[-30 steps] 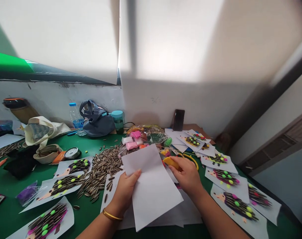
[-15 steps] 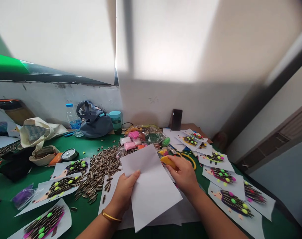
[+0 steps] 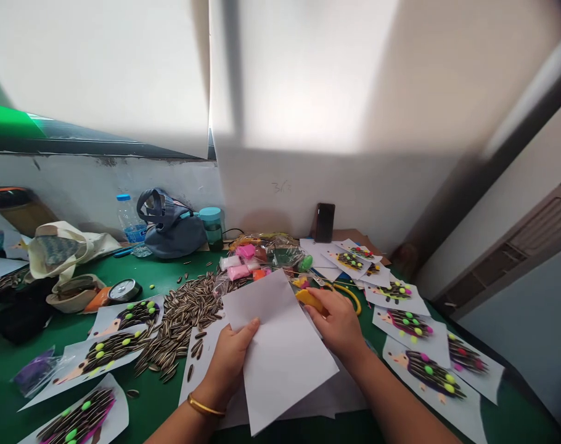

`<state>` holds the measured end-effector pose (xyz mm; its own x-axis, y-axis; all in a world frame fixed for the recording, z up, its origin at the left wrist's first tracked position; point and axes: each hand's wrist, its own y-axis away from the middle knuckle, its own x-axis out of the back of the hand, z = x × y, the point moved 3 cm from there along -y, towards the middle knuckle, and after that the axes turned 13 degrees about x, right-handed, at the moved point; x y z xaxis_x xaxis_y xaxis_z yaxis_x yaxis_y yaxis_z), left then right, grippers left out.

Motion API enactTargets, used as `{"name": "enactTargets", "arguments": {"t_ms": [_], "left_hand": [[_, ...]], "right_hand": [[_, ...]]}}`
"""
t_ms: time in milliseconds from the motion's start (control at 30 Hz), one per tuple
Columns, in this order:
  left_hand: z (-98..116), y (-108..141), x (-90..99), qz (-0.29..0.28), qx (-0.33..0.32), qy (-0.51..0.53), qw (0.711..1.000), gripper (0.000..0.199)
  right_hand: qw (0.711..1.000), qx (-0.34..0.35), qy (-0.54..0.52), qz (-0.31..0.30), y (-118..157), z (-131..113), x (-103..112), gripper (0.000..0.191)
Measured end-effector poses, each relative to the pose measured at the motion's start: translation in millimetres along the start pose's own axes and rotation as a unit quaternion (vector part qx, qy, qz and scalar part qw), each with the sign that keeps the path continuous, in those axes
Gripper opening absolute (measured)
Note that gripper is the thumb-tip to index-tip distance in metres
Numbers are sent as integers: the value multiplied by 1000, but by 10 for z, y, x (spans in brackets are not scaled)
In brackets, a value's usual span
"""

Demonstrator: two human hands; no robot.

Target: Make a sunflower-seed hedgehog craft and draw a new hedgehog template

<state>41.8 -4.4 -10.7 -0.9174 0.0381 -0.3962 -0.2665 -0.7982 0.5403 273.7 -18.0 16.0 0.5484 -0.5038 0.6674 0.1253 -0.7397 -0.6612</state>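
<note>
In the head view my left hand (image 3: 232, 354) grips a blank white sheet of paper (image 3: 285, 351) by its left side, thumb on top. The sheet is tilted above other white paper (image 3: 345, 394) on the table. My right hand (image 3: 336, 324) is closed on a smooth yellow object (image 3: 311, 301) at the sheet's upper right edge; its far end is hidden, so I cannot make out its kind. Just beyond that hand lies a yellow loop handle (image 3: 352, 297). Striped sunflower seeds (image 3: 183, 314) are heaped to the left of my left hand.
Hedgehog cards of seeds and coloured dots lie left (image 3: 107, 354) and right (image 3: 431, 373). Bagged coloured clay (image 3: 243, 262) is behind the sheet. Farther back are a phone (image 3: 325, 223), a teal-lidded jar (image 3: 211, 228), a blue bag (image 3: 169, 231) and a water bottle (image 3: 131, 225).
The view has shifted slightly, so the surroundings appear a little farther left. Both hands keep their hold on the sheet and the yellow object, nearly unmoved.
</note>
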Motion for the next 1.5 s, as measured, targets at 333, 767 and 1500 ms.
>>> {"name": "enactTargets", "arguments": {"t_ms": [333, 767, 1500], "left_hand": [[8, 0, -16, -7, -3, -2, 1000, 46], [-26, -4, -26, -18, 3, -12, 1000, 50], [70, -45, 62, 6, -38, 19, 999, 46]], "right_hand": [[1000, 3, -16, 11, -7, 33, 9, 30], [999, -11, -21, 26, -20, 59, 41, 31], [966, -219, -134, 42, 124, 852, 146, 43]]}}
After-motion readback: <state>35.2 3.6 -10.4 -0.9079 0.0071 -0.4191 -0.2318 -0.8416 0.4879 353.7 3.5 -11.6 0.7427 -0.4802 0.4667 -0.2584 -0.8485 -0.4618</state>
